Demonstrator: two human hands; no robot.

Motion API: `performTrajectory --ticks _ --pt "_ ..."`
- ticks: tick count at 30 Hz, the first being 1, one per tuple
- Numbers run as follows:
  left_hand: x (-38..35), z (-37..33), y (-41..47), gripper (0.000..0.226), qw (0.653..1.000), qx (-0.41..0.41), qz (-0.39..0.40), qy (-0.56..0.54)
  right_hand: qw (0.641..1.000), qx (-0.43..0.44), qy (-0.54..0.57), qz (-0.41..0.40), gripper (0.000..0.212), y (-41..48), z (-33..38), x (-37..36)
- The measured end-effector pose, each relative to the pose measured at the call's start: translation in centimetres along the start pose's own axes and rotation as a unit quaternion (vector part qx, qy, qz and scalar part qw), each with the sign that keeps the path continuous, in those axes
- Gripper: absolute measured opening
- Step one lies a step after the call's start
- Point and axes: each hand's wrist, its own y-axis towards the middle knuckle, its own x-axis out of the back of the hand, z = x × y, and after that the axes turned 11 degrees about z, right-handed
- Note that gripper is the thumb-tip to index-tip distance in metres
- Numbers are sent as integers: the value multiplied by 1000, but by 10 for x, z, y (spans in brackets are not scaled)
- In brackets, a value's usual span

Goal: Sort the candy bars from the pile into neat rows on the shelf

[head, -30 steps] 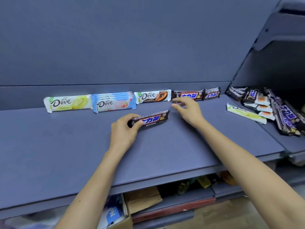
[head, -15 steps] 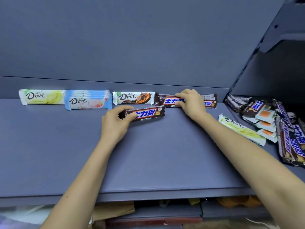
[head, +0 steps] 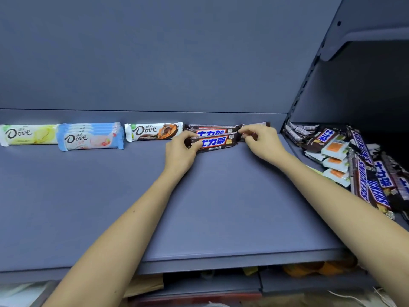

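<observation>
Since half a second ago, the Snickers bar (head: 213, 141) is brought back against the Snickers stack (head: 211, 130) in the back row of the shelf (head: 221, 207), at centre frame. Its left end is pinched in the left hand (head: 179, 151) grip and its right end in the right hand (head: 261, 142) grip. The pile (head: 358, 165) is seen at the right of the frame.

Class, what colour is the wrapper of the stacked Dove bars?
Light blue; stacked Dove bars show best in head view.

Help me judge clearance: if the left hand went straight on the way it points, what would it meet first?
Most likely the stacked Snickers bars at the back, just behind the front Snickers bar the left hand grips; depth is unclear.
</observation>
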Motion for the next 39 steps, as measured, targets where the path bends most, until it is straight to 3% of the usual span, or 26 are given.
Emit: performTrajectory --ticks 4,10,15,21,24,30,32,35,39 --pt "1 2 3 24 996 -18 -2 89 998 13 -16 61 28 -1 0 -5" --pt "7 -4 13 34 988 -31 41 144 997 8 -50 61 6 5 4 -14" --pt "4 -5 11 38 989 -61 19 130 996 -12 -57 75 18 1 4 -12" --pt "-8 -15 1 56 949 -53 35 308 993 -13 -77 87 25 -20 4 -3" --pt "-21 -30 -8 64 936 -67 42 344 994 -34 -80 70 22 -36 0 5" --pt "-47 -67 -20 33 942 -168 107 272 990 -65 -126 -21 31 -72 -12 32" --pt "-53 -73 -24 30 939 -185 123 264 980 -124 -155 -4 39 -80 -20 39" --pt "-55 -76 -31 29 937 -178 155 258 944 -214 -235 91 53 -88 -32 44" --pt "-44 -70 -37 28 938 -139 184 258 963 -192 -176 64 47 -90 -30 44"
